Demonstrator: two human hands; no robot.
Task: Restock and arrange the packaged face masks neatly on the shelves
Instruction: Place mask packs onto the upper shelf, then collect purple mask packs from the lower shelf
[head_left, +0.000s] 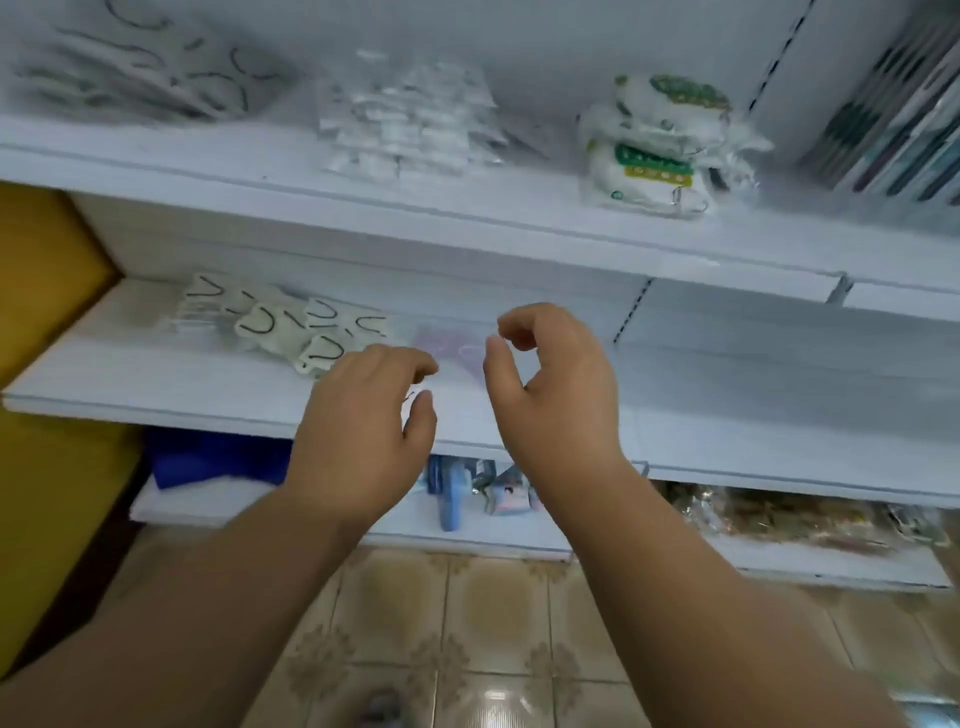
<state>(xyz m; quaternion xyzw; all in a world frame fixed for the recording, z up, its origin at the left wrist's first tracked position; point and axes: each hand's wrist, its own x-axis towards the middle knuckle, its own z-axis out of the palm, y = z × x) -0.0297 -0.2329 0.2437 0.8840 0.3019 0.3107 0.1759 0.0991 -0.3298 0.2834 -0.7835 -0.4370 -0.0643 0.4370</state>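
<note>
My left hand (363, 431) and right hand (556, 395) hover loosely curled, holding nothing, over the white middle shelf (156, 374); a clear packet with pinkish masks (452, 348), perhaps, lies between them, white black-looped masks (280, 325) just left.

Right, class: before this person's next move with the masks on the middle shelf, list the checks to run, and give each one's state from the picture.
1. Left hand free of any load: ok, its curled fingers hold nothing.
2. Right hand free: ok, thumb and forefinger are curved with a gap and nothing between them.
3. Pinkish mask packet within reach: ok, it lies on the middle shelf between the two hands.
4. White masks with black loops neatly arranged: not ok, they lie fanned and overlapping.
5. Room to the packet's right: ok, that stretch of shelf shows bare.
6. Packet sealed and undamaged: cannot tell, it is blurred.
</note>
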